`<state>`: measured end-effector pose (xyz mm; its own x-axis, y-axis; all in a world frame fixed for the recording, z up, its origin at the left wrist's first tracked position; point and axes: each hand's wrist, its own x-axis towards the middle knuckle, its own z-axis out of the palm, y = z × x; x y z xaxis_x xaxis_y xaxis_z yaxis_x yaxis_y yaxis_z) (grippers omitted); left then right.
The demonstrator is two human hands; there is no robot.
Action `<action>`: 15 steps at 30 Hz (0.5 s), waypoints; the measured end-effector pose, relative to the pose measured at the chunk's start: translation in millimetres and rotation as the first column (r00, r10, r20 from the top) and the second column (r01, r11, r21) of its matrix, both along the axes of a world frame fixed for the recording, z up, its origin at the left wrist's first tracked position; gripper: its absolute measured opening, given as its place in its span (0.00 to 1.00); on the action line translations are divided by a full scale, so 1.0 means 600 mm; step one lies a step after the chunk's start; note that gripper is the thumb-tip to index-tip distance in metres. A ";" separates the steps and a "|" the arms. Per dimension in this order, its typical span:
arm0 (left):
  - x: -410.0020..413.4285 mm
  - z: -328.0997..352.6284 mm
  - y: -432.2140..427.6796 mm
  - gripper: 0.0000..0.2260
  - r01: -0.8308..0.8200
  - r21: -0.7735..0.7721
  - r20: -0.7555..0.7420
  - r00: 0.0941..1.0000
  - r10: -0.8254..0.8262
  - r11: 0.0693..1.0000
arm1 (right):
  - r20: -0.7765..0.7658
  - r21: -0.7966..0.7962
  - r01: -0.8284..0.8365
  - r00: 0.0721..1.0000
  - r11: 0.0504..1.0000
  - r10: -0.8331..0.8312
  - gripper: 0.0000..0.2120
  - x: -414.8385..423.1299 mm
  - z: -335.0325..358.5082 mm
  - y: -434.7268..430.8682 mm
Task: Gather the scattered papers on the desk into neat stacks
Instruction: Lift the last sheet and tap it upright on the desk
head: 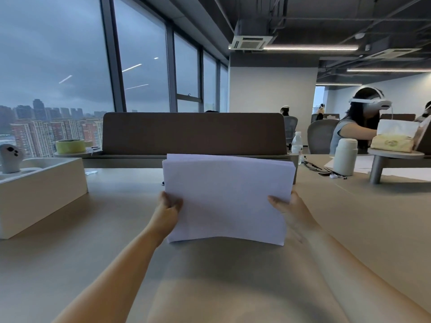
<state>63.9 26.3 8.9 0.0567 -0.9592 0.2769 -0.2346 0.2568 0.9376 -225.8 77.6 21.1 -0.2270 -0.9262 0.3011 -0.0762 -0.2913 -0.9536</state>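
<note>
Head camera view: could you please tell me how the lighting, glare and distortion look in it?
Head view: dim, overcast daylight through the windows; ceiling lights reflect as streaks on the glass; the paper stack, gripped by left hand and right hand, throws a soft shadow on the desk; wide-angle bending tilts their frames; fine detail is slightly soft.

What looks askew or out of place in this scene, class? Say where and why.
The stack of white paper, gripped by the left hand and right hand, is not squared: rear sheets stand higher along the top edge, stepped at the left corner, and the bottom edge bows. Nothing looks spilled or damaged.
</note>
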 end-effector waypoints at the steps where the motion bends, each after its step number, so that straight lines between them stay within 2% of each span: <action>1: -0.001 0.004 -0.002 0.07 -0.015 0.007 0.007 1.000 0.015 1.000 | -0.014 -0.005 0.021 1.000 1.000 -0.021 0.07 0.000 0.001 -0.002; 5: -0.006 0.022 -0.001 0.10 -0.010 0.000 -0.064 0.998 0.010 1.000 | 0.010 -0.047 0.083 0.997 0.995 -0.083 0.12 -0.003 0.017 -0.010; 10: -0.005 0.018 0.008 0.11 -0.003 0.004 -0.056 0.998 0.003 1.000 | -0.011 -0.028 0.053 0.999 0.998 -0.053 0.19 -0.010 0.014 -0.005; 15: -0.010 0.068 0.010 0.16 -0.016 -0.054 -0.105 0.994 0.011 0.998 | -0.014 -0.105 0.196 0.980 0.975 -0.198 0.22 -0.006 0.046 -0.002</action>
